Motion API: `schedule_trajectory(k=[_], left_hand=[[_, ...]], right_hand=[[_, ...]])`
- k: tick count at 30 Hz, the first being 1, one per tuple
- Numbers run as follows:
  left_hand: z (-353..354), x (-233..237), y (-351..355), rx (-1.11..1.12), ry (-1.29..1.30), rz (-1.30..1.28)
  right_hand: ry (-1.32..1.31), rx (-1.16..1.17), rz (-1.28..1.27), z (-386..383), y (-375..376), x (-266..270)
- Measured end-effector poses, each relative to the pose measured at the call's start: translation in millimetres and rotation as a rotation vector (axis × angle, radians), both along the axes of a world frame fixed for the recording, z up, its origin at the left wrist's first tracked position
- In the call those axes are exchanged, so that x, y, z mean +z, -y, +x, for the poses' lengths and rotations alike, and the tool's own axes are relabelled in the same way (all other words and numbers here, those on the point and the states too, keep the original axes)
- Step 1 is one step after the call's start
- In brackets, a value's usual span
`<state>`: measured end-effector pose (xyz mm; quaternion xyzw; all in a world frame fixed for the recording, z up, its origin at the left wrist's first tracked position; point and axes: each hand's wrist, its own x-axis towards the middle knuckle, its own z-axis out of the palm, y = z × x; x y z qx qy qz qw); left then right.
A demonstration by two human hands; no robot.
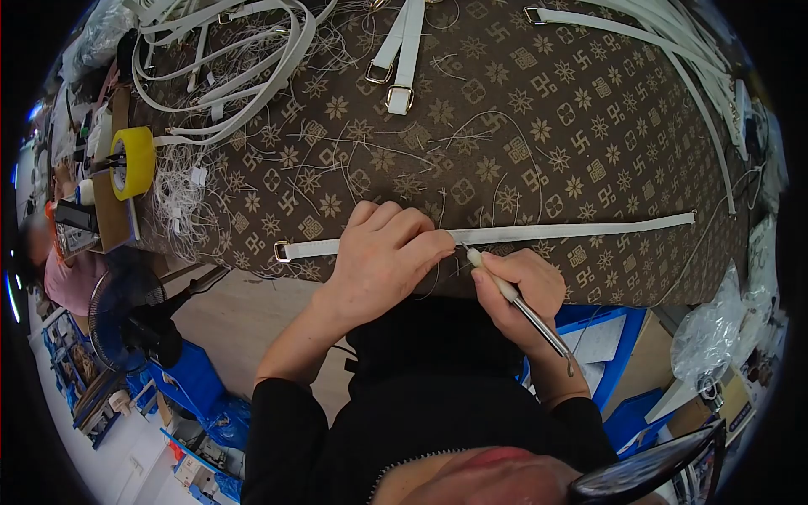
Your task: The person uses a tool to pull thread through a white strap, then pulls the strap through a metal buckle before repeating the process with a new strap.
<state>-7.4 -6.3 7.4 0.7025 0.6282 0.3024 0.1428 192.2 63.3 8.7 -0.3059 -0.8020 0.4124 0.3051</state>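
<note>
A narrow white strap (581, 230) with a gold buckle (282, 251) at its left end lies across the patterned cloth near the table's front edge. My left hand (383, 257) is closed over its middle part, thumb and forefinger together at the strap's lower edge. In my right hand (523, 290) is a pen-like tool (526, 310) with a pale grip and a metal shaft. Its fine tip points at the strap, right beside my left fingertips. Short thread ends (440, 206) lie around the strap.
Coiled white straps (290, 71) and a heap of cut thread (177, 202) lie at the left, beside a yellow tape roll (139, 162). Buckled straps (401, 84) lie at the back, and more straps (686, 50) at the right. A black fan (126, 320) stands left of the table.
</note>
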Motion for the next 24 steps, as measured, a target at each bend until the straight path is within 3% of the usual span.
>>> schedule_trajectory(k=[24], left_hand=[[0.0,-0.8,0.4,-0.001,0.002,0.005]], right_hand=[[0.000,0.009,0.026,0.2,0.8,-2.8]])
